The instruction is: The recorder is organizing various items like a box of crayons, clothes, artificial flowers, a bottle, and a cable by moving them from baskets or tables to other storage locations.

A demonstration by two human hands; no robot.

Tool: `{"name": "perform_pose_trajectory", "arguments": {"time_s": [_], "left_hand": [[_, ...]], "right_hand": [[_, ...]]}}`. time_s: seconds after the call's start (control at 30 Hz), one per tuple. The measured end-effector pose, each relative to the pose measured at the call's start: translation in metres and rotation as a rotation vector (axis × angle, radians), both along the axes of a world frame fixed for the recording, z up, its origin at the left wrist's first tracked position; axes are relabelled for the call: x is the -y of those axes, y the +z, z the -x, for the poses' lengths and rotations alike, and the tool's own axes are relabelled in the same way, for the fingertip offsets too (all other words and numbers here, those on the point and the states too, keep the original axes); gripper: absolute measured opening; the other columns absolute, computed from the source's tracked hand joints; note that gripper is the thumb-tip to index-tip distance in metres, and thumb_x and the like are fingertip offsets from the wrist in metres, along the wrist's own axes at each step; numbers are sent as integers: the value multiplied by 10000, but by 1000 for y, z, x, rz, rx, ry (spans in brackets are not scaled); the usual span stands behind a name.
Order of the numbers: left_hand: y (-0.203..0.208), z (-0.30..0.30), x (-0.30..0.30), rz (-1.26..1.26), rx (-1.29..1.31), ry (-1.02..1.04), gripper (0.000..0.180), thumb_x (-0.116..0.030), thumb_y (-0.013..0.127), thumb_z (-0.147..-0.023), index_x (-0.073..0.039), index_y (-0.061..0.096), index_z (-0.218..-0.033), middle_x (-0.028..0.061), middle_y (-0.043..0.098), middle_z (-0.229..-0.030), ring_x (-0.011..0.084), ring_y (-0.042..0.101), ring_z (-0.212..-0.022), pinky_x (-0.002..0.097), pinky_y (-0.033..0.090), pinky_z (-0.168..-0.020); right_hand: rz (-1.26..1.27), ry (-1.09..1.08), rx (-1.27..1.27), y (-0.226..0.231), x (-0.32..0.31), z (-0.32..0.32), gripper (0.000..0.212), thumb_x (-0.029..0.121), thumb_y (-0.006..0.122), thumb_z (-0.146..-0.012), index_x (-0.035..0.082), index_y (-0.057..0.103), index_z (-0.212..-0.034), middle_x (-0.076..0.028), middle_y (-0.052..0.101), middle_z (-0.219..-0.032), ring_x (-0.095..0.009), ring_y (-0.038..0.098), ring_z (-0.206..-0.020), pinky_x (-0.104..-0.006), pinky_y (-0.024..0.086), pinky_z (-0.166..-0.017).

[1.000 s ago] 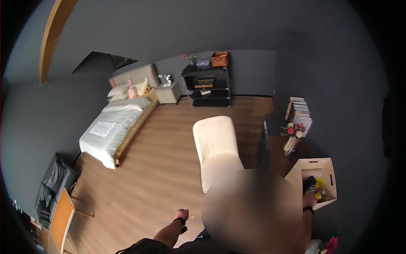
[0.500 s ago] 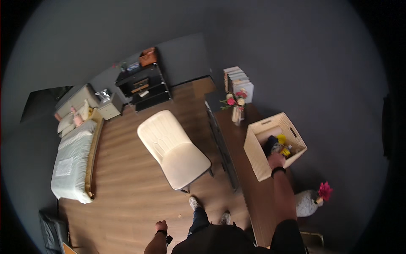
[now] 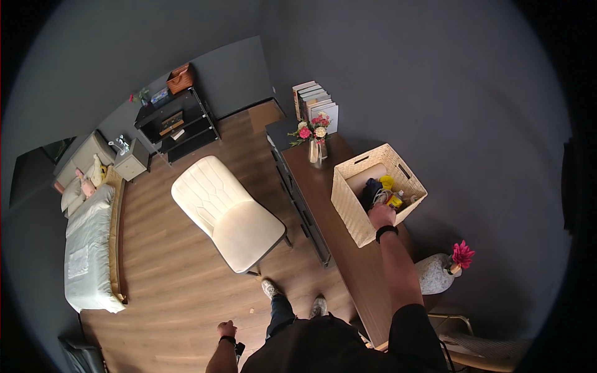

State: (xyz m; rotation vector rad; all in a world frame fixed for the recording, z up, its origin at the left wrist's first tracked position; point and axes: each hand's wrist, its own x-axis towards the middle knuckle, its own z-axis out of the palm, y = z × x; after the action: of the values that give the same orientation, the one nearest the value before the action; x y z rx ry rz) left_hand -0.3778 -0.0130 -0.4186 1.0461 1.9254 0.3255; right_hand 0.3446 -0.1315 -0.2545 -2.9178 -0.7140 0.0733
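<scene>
On the right, my right hand (image 3: pixel 381 216), a dark band at its wrist, reaches to the near corner of a pale woven basket (image 3: pixel 349 214). Its fingers look curled but are partly hidden, so I cannot tell whether they grip the rim or something inside. The basket stands on a dark brown cabinet top (image 3: pixel 364 273). In it lie a dark bundle (image 3: pixel 371 188), something yellow (image 3: pixel 386 181), a small yellow packet (image 3: pixel 395 200) and a pale roll-like thing (image 3: pixel 367 175). My left hand (image 3: pixel 227 328) hangs low over the floor, fingers curled in, nothing visible in them.
A cream chair (image 3: pixel 230 214) stands left of the cabinet. A vase of flowers (image 3: pixel 318 149) and upright books (image 3: pixel 316 104) sit at the cabinet's far end. A grey vase (image 3: pixel 433 273) with a red flower is right of it. Further off are a bed (image 3: pixel 90 248) and a black shelf (image 3: pixel 177 124).
My view has shifted, so the room and basket appear further left and higher. My right hand stays at the basket's near corner. My left hand still hangs low with its fingers curled.
</scene>
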Motion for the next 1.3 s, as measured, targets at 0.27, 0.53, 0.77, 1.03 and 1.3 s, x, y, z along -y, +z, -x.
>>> {"name": "perform_pose_trajectory", "arguments": {"time_s": [0.27, 0.53, 0.77, 1.03, 1.3], "left_hand": [[0, -10, -9, -4, 76, 5, 198, -147, 600, -805, 48, 623, -779, 160, 649, -603, 212, 607, -478, 338, 489, -450], [6, -10, -2, 17, -11, -30, 194, -132, 582, -784, 57, 628, -782, 162, 656, -613, 208, 611, -481, 335, 494, -460], [3, -13, -1, 21, 4, -5, 169, -124, 598, -798, 45, 611, -792, 167, 644, -601, 201, 589, -451, 327, 468, -420], [6, -14, -3, 17, 33, -4, 145, -109, 602, -819, 35, 586, -813, 170, 627, -591, 203, 566, -425, 317, 441, -383], [3, -4, -5, 23, -10, 0, 235, -152, 570, -806, 57, 632, -720, 168, 662, -608, 196, 614, -475, 330, 509, -473]], "right_hand": [[-13, 11, 32, -4, 0, -4, 309, 348, 596, -818, 62, 697, -878, -163, 711, -895, -326, 696, -861, -443, 551, -768], [33, 52, 50, 15, -4, 7, 274, 267, 522, -839, 67, 703, -888, -162, 715, -896, -312, 703, -861, -428, 554, -763], [16, 30, 50, 20, 1, 7, 279, 284, 538, -828, 64, 703, -882, -159, 716, -883, -312, 702, -853, -424, 554, -760], [35, 20, 20, 31, -1, 14, 309, 318, 533, -845, 70, 697, -926, -164, 712, -930, -312, 694, -880, -429, 547, -768], [-42, -16, -4, 44, -4, 19, 328, 368, 579, -844, 70, 699, -909, -194, 699, -886, -359, 683, -858, -469, 540, -780]]}}
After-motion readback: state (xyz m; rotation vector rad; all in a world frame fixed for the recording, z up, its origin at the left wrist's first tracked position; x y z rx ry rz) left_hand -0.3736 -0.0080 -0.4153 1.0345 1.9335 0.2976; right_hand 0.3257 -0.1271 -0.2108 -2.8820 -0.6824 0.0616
